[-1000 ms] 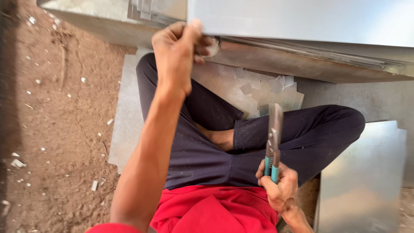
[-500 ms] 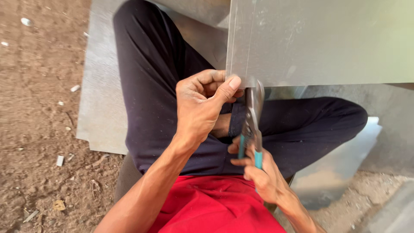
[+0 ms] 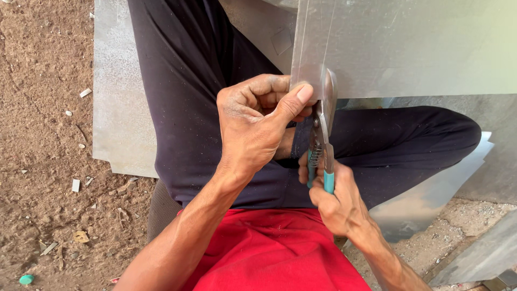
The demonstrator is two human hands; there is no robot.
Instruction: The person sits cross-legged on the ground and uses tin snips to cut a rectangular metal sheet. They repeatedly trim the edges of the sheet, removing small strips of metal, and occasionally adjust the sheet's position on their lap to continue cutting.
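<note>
No packages, labels, signs or screens appear anywhere in view, neither near the hands nor on the ground around them.

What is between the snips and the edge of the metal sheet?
Nothing visible. The tin snips, held in the right hand, already meet the lower edge of the metal sheet. The left hand pinches that edge just beside the blades.
</note>
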